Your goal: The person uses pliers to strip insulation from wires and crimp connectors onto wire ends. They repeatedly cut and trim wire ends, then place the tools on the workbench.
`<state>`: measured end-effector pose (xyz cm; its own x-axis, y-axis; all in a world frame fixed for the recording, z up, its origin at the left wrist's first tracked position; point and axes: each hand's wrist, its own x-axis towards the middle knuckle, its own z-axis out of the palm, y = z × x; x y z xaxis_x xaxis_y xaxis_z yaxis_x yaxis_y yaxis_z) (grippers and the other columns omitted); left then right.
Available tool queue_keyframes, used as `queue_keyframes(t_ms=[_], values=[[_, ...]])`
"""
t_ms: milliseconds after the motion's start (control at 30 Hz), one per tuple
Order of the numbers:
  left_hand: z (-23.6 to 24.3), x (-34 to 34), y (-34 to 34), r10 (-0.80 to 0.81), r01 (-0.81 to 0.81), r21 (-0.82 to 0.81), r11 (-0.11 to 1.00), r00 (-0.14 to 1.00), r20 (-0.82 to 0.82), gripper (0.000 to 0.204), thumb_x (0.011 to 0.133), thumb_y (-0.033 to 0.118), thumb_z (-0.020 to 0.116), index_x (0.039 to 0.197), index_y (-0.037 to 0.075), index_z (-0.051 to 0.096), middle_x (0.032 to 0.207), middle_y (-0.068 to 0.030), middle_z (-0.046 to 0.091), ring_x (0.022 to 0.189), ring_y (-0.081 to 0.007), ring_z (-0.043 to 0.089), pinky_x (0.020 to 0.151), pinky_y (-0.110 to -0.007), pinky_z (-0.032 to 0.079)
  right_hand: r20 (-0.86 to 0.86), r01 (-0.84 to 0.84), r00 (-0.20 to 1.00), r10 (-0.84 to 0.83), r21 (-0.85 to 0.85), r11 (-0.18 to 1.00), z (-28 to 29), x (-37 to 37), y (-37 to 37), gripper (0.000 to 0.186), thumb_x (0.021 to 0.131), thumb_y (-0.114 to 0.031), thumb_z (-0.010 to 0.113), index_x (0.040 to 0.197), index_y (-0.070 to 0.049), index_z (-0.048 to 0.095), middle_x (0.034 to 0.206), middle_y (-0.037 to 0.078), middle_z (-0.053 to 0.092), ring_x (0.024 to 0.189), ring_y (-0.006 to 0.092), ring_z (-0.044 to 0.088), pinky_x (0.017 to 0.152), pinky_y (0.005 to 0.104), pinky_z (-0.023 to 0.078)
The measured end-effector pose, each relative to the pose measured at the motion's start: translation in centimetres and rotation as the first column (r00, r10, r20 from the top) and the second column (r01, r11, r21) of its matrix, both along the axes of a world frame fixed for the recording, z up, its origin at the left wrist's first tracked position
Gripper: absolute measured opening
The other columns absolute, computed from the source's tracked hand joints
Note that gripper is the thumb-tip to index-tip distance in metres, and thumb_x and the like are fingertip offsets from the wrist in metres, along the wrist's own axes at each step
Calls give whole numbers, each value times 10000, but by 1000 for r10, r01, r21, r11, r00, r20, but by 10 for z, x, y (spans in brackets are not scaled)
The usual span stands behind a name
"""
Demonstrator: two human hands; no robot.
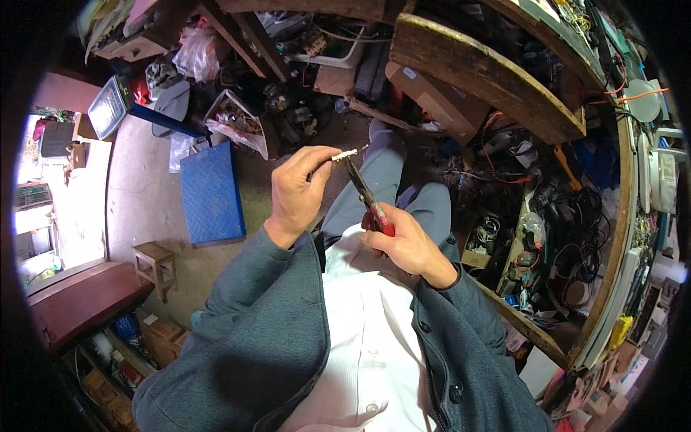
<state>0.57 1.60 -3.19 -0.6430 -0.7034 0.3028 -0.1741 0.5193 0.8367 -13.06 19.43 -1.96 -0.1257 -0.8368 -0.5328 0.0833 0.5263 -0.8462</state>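
Observation:
Pinched between the thumb and fingers of my left hand (pixel 299 189) is a small, narrow white part (pixel 345 155) with a thin metal end pointing right. Its exact kind is too small to make out. My right hand (pixel 404 241) is wrapped round a pair of pliers (pixel 369 198) with red handles and dark metal jaws. The jaws point up and left, and their tips meet or nearly meet the underside of the white part. Both hands are held above my lap, over my grey trouser legs (pixel 381 169).
A blue platform scale (pixel 211 193) stands on the floor at left, near a small wooden stool (pixel 154 265). Beyond my feet sits a box of scraps (pixel 237 124). A thick wooden plank (pixel 489 75) spans the upper right. Tangled black cables (pixel 572 209) fill the right side.

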Motion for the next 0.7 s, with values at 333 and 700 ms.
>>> queue_keyframes(t_ms=[333, 700], values=[[9, 2, -11, -98, 119, -602, 790, 993, 67, 339, 786, -5, 687, 1104, 88, 756, 1095, -76, 743, 818, -238, 739, 671, -322, 579, -93, 8, 996, -11, -37, 999, -3, 3, 2, 205, 908, -148, 710, 981, -21, 566, 793, 29, 568, 649, 109, 558, 593, 288, 476], [8, 7, 21, 193, -144, 337, 930, 974, -118, 212, 915, 41, 736, 1121, 9, 697, 1010, -43, 702, 594, -20, 509, 515, -212, 403, -344, 41, 936, -74, -102, 994, 3, 6, -1, 260, 862, -166, 688, 944, 38, 548, 731, 179, 575, 668, 303, 583, 663, 425, 475]])
